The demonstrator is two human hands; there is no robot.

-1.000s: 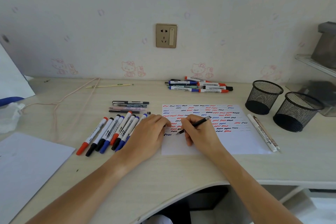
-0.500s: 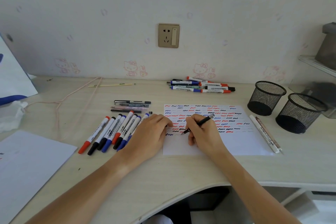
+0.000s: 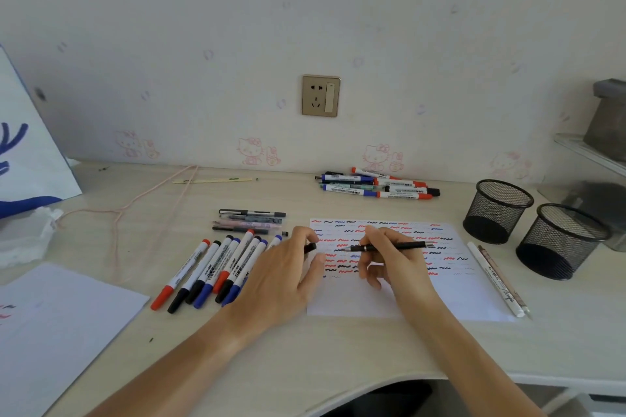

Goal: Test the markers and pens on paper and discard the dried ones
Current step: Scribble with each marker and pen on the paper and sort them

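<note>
Pale desk (image 3: 338,349) under everything; right hand (image 3: 396,264) pinching black pen (image 3: 389,247), barrel sideways, tip leftward toward cap (image 3: 310,248) pinched by left hand (image 3: 281,278), just beside.

Left hand (image 3: 284,276) curled — right hand (image 3: 389,261) pinching

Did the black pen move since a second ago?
Yes. The black pen in the right hand has lifted and turned level; its tip was down on the paper and now points at the left hand.

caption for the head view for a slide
Right hand holds a black pen over squiggle-covered paper; left hand pinches its cap.
</note>
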